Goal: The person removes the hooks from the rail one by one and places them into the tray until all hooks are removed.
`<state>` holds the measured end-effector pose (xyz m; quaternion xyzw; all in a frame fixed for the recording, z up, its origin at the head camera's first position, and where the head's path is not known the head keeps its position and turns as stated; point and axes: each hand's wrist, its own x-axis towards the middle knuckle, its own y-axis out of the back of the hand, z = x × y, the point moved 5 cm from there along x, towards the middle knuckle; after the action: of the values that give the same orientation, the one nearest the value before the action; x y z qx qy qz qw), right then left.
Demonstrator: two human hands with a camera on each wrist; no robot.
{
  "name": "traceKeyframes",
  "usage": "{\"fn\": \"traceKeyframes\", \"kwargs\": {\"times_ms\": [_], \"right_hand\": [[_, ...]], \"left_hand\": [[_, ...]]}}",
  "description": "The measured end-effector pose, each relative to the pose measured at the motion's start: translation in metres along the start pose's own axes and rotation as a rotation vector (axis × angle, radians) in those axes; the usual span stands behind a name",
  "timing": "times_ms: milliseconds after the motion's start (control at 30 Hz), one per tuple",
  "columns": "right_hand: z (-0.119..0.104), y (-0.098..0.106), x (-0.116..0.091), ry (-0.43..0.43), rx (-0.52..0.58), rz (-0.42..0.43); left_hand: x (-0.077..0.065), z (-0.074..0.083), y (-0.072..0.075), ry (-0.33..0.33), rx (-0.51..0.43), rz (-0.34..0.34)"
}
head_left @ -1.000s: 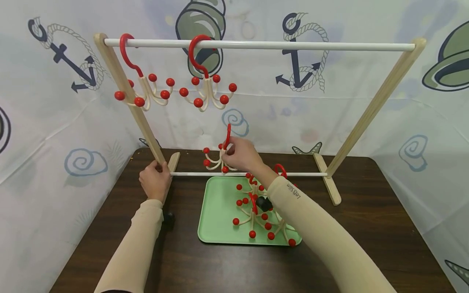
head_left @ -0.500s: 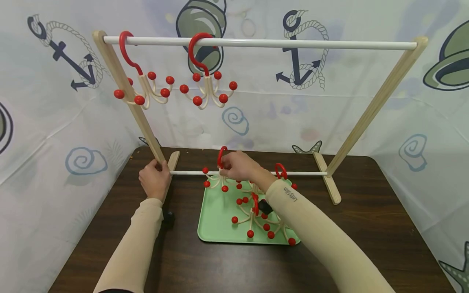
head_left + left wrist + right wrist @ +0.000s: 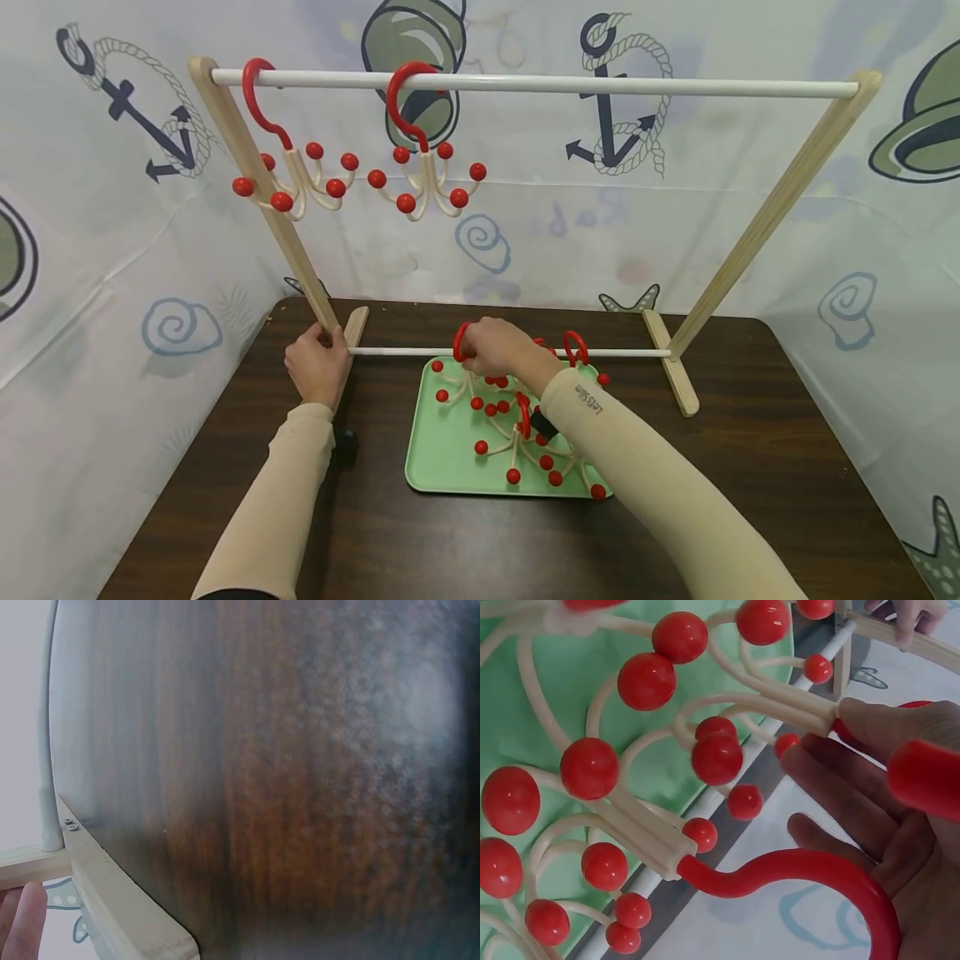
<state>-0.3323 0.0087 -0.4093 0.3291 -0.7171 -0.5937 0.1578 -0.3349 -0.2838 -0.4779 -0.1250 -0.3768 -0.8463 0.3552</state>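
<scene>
My right hand (image 3: pixel 497 348) pinches the neck of a hanger (image 3: pixel 795 705) with a red hook and cream arms tipped with red balls. Its arms sit over the back of a green tray (image 3: pixel 442 467); whether they touch it I cannot tell. Several similar hangers (image 3: pixel 516 442) lie on that tray, partly hidden by my right arm. My left hand (image 3: pixel 317 367) grips the lower end of the rack's left wooden post (image 3: pixel 288 242); most of its fingers are out of the left wrist view. Two more hangers, a left one (image 3: pixel 298 177) and a right one (image 3: pixel 426 175), hang from the white top bar (image 3: pixel 600 85).
A lower white bar (image 3: pixel 397 352) crosses just behind the tray. The rack's right post (image 3: pixel 765 221) leans outward above a wooden foot (image 3: pixel 671 367). Everything stands on a dark wooden table (image 3: pixel 750 467), with a patterned cloth (image 3: pixel 555 250) behind.
My right hand has lowered the pinched hanger from above the lower bar to the tray, moving slightly towards me. The left hand has stayed on the post.
</scene>
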Motion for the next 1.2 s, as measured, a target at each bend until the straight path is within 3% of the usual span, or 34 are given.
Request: {"fn": "traceKeyframes", "kwargs": {"times_ms": [533, 967, 1200], "right_hand": [[0.004, 0.005, -0.007, -0.037, -0.200, -0.109], [0.005, 0.031, -0.033, -0.034, -0.090, -0.092], [-0.008, 0.055, -0.057, -0.004, -0.126, -0.082]], "left_hand": [[0.002, 0.005, 0.001, 0.010, -0.001, -0.006], [-0.001, 0.002, 0.001, 0.010, 0.002, -0.001], [-0.001, 0.004, 0.001, 0.001, -0.006, 0.003]]}}
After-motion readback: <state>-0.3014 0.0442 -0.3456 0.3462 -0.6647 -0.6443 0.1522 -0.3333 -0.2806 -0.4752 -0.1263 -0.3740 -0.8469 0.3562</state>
